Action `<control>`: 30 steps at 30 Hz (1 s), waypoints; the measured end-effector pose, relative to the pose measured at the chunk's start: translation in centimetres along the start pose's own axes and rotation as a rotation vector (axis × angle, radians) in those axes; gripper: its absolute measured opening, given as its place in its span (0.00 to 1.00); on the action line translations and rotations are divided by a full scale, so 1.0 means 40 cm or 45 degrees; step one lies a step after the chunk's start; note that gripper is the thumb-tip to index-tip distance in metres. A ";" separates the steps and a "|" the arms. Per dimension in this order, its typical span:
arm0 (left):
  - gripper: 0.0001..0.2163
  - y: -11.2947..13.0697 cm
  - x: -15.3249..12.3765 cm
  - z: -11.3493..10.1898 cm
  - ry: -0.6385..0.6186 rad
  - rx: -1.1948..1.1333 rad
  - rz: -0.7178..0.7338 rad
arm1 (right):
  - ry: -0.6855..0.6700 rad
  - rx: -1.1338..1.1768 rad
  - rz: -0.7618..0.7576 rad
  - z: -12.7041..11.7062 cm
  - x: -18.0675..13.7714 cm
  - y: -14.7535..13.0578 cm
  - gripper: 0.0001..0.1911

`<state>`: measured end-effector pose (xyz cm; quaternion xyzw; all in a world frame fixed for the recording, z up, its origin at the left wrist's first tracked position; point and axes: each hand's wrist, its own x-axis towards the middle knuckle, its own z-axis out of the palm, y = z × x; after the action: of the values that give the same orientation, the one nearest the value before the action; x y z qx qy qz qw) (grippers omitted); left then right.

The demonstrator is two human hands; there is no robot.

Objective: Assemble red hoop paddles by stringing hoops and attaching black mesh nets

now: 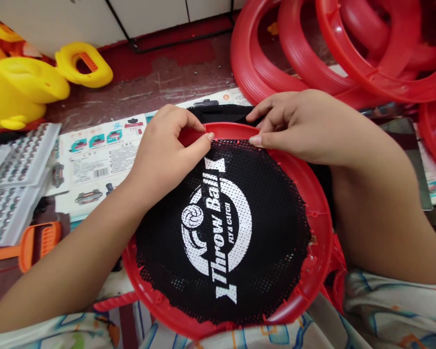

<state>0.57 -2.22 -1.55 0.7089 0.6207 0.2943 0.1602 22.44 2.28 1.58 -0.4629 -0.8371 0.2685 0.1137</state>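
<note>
A round red plastic ring point(318, 213) lies across my lap, tilted toward me. Over it spreads a black mesh net point(272, 218) printed in white with "Throw Ball, Fly & Catch". Small red pegs on the ring catch the edge of the mesh. At the ring's far rim my left hand point(170, 140) pinches the mesh edge between thumb and fingers. My right hand point(294, 123) grips the same far edge a little to the right, its thumb pressed on the mesh by a peg. Behind the rim, more black fabric point(221, 114) shows.
Several red rings point(254, 53) are stacked at the back right. Yellow plastic toys point(25, 87) stand at the left, above clear trays of small shiny parts point(22, 165). An orange handled piece point(32, 247) lies lower left. Printed cardboard point(94, 155) covers the floor behind the ring.
</note>
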 end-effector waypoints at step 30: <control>0.09 -0.036 0.029 -0.112 -0.378 -0.096 0.206 | 0.006 0.065 -0.329 0.020 -0.010 -0.002 0.25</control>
<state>-3.24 -1.47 1.32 0.7857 0.5196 0.2213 0.2524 22.24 1.63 0.99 -0.3487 -0.8824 0.2717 0.1610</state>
